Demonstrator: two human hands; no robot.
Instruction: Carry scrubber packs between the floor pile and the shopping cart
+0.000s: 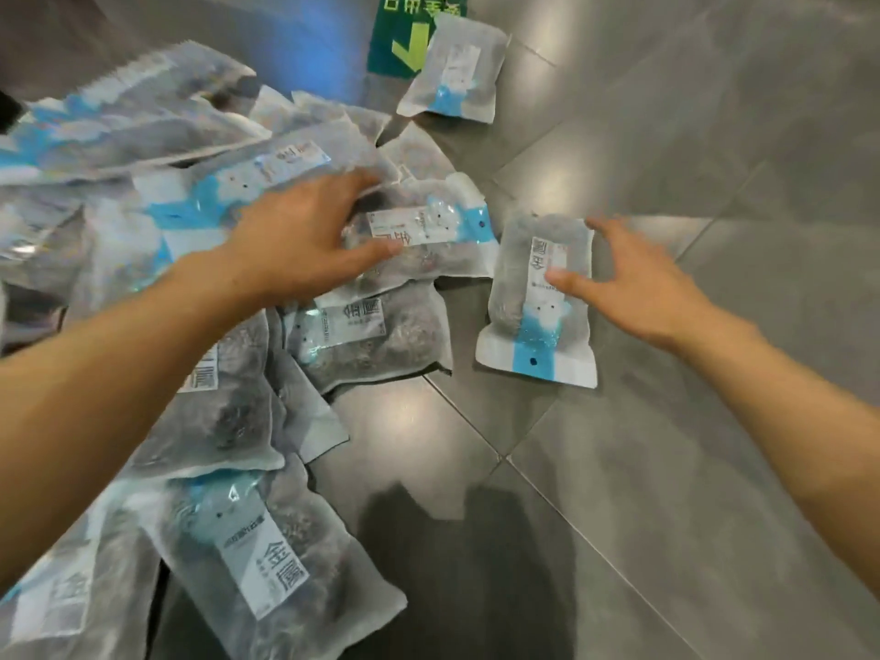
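Observation:
A heap of grey translucent packets (200,288) with white labels and blue stripes covers the left of a grey tiled floor (666,421). My left hand (305,240) reaches over the heap with fingers spread, its thumb against one packet (428,245) at the heap's right edge. My right hand (638,283) hovers over a single packet (528,273) lying apart on the floor, thumb touching its label, fingers straight above its top edge. Neither hand grips anything.
Another lone packet (455,69) lies at the top, partly on a green floor sticker (400,45) with a yellow arrow. Bare tiles stretch to the right and along the bottom, where a dark shadow (457,564) falls.

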